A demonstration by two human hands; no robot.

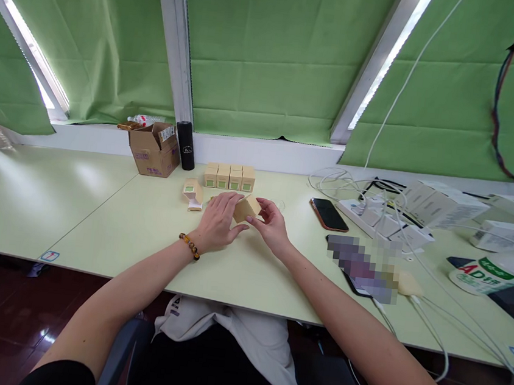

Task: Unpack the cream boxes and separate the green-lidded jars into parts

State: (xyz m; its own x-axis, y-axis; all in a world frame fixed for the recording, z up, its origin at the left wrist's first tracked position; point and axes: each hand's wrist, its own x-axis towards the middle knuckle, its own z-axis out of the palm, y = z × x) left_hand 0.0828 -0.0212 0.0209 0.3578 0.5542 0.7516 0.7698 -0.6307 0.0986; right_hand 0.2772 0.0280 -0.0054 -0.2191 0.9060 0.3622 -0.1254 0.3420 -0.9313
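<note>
Between my hands a small kraft-coloured box (246,210) is held tilted above the table. My left hand (219,222) grips its left side, fingers along the far edge and thumb toward the front. My right hand (272,226) pinches the box from the right with thumb and fingers. Beyond them stands a row of several similar small boxes (230,177) with green-bordered labels. To the left of the row's front lies a small box, opened up (192,195), its pale inside showing. A bit of something greenish behind my left hand is mostly hidden.
At the back left are a brown carton (153,151) and a black cylinder (185,146). On the right lie a phone (329,215), a white power strip (384,224) with tangled cables, white boxes (439,202) and a white bottle (491,272).
</note>
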